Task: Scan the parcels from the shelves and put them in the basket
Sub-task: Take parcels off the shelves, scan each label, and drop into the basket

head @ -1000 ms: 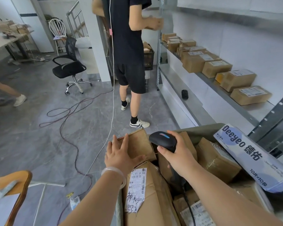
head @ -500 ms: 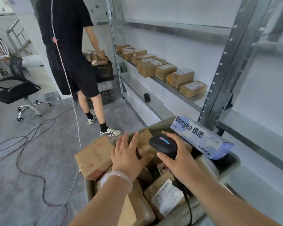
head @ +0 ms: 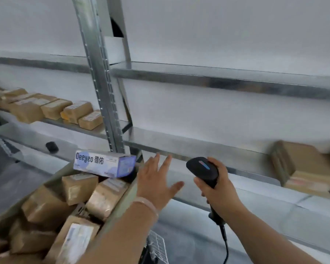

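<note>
olive fabric basket (head: 120, 208) low left, full of brown cardboard parcels (head: 78, 187) | left hand (head: 156, 180) flat, fingers spread, empty, beside basket rim | right hand (head: 217, 189) wrapped round black handheld scanner (head: 202, 168) | blurred brown cardboard box (head: 303, 168) on grey metal shelf (head: 189, 145), far right, apart from both hands

Parcels (head: 78, 187) lie in the basket (head: 59, 173) at left, before the shelf (head: 179, 144) holding a box (head: 303, 168) at right.

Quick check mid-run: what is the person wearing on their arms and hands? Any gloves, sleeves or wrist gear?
No gloves and no sleeves are in view, and both forearms are bare as far as the frame shows. The left hand has a thin, pale, translucent bangle round its wrist. The right hand has no watch or band at the wrist.
</note>
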The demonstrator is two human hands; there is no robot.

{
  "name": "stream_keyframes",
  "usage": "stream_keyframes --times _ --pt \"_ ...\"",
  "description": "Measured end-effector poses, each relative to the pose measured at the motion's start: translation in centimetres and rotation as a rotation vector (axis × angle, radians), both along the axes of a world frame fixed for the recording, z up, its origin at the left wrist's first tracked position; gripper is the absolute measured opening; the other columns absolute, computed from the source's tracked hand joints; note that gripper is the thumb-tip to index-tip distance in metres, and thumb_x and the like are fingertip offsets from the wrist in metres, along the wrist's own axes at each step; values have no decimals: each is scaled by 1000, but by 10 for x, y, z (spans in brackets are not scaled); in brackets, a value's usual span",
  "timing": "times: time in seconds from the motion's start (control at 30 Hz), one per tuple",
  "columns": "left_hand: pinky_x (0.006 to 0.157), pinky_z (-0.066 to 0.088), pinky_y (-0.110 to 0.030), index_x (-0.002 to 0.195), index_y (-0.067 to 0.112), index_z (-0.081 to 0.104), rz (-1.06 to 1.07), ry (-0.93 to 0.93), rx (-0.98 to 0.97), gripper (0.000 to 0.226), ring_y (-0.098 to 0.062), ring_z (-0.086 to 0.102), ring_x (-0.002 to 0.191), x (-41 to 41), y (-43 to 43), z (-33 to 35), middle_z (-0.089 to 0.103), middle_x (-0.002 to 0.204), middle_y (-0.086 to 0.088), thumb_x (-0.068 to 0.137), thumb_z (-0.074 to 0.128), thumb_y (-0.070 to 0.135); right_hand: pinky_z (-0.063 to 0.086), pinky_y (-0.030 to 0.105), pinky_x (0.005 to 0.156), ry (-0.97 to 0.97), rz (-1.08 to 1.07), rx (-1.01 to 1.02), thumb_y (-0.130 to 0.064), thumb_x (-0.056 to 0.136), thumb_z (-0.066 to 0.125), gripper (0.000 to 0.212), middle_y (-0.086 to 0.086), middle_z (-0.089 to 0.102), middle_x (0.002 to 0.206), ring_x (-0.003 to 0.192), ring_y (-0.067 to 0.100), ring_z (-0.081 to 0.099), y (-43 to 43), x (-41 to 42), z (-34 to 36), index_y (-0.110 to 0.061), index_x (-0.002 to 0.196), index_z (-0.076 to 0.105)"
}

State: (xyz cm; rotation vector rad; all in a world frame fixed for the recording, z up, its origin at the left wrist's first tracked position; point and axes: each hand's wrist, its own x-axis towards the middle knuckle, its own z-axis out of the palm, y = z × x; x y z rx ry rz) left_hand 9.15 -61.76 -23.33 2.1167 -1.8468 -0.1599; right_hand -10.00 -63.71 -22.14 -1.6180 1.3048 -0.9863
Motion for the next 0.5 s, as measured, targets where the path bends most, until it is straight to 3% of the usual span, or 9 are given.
stream_keyframes --times 0.1,0.27,0.5 --pt "124 7 -48 156 40 -4 -135 16 -19 88 -22 -5 153 -87 -12 7 -8 167 1 88 41 74 55 35 74 -16 -153 -2 -26 84 72 57 -16 60 110 86 18 66 13 -88 8 -52 120 35" --pt "124 7 -46 156 39 -3 -337 11 -33 87 -21 -5 153 -221 -22 23 -7 167 1 89 41 73 51 28 62 -44 -348 -66 -26 84 72 54 -19 61 104 79 13 65 39 -219 24 -64 103 37" --pt "124 10 -46 156 42 0 -464 56 -45 82 -22 -1 154 -349 -24 32 -1 167 4 91 41 70 52 26 65 -47 -511 -121 -27 83 73 59 -23 57 111 83 11 65 65 -334 28 -62 111 35"
